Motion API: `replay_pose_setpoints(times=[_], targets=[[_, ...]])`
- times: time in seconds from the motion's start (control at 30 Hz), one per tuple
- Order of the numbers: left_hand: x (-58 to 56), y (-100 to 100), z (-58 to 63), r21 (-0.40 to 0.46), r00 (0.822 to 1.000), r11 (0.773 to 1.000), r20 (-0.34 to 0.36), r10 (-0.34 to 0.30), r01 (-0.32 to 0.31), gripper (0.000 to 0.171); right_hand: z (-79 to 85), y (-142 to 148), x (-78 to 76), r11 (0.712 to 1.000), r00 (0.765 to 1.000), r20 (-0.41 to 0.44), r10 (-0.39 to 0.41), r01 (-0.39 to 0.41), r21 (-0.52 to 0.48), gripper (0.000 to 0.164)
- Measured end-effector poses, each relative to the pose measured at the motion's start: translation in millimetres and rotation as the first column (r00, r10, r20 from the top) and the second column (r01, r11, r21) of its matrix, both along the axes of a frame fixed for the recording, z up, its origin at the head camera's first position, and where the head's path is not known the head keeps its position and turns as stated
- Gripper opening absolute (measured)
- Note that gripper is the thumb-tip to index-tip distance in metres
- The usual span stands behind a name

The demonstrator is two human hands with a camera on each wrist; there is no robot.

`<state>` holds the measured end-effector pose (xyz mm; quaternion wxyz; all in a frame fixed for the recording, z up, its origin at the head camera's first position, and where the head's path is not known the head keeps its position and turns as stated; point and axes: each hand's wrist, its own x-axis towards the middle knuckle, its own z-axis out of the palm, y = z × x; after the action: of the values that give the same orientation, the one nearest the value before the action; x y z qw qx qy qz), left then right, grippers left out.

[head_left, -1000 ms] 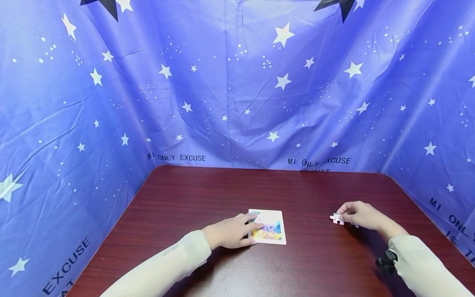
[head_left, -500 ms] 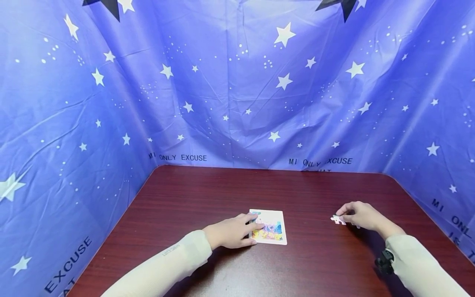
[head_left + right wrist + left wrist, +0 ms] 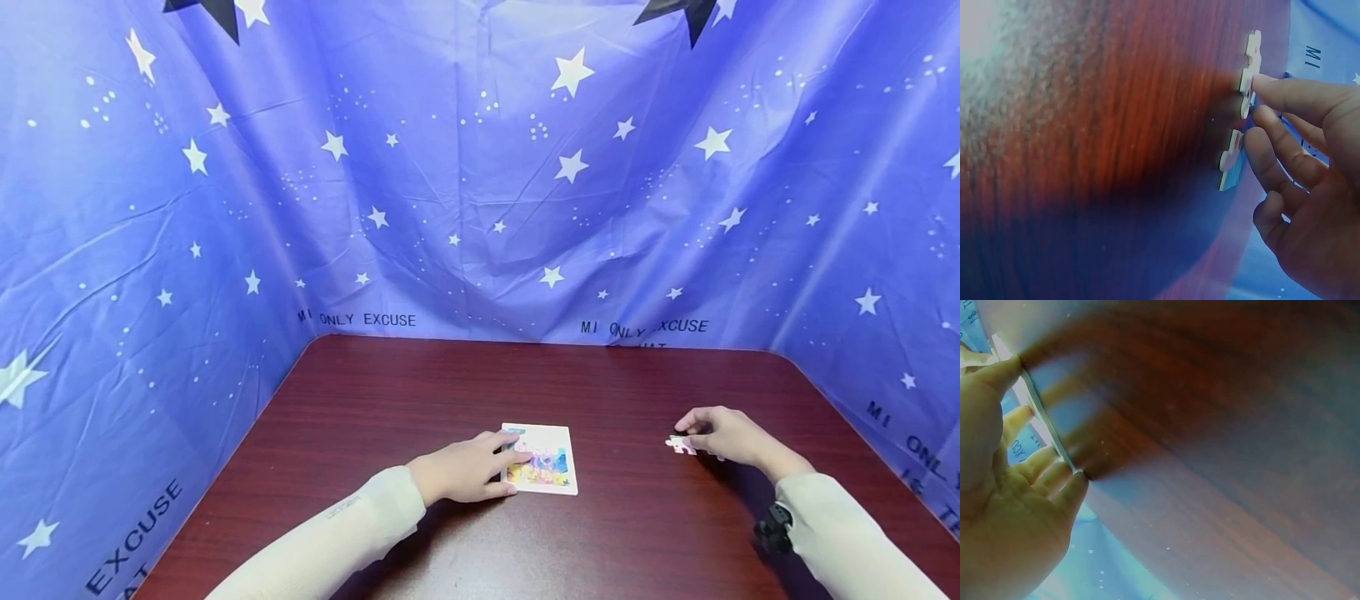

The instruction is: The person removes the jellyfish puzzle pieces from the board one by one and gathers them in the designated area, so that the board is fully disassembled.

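In the head view my left hand lies spread over the left side of a small square puzzle board with a colourful picture and a whitish upper part. Its thumb is at the near edge; the left wrist view shows the board's edge against the fingers. To the right, my right hand pinches a pale jigsaw piece low over the table, thumb and fingertips at its edge. A second piece, partly blue, lies just beside those fingers in the right wrist view and is mostly hidden by the hand from above.
The dark red wooden table carries both hands' things. A blue curtain with white stars hangs along its back and both sides. A black wrist device sits at the right sleeve.
The right hand stays in place while the piece at its fingertips tilts flatter, and the index fingertip shifts slightly left. The left hand and the board hold still.
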<state>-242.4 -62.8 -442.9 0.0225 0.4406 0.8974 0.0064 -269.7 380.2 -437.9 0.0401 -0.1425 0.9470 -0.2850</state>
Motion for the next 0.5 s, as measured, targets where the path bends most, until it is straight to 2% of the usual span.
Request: replay_pose_setpoints(times=[0.2, 0.43, 0.5], targets=[[-1.0, -1.2, -0.4, 0.016, 1.000, 1.000, -0.023, -0.012, 0.012, 0.053, 4.7, -3.4, 1.5, 1.000, 1.000, -0.007, 0.000, 0.000, -0.011, 0.015], [-1.9, -2.4, -2.6, 0.091, 0.988, 0.990, -0.121, -0.098, 0.109, 0.050, 10.2, -16.8, 1.1, 0.999, 0.997, -0.065, 0.030, -0.028, 0.023, 0.014], [-2.1, -1.9, -3.4, 0.100, 0.986, 0.989, -0.134, -0.099, 0.113, 0.047, 11.3, -23.4, -0.4, 0.999, 0.996, -0.077, 0.044, -0.043, 0.025, 0.014]])
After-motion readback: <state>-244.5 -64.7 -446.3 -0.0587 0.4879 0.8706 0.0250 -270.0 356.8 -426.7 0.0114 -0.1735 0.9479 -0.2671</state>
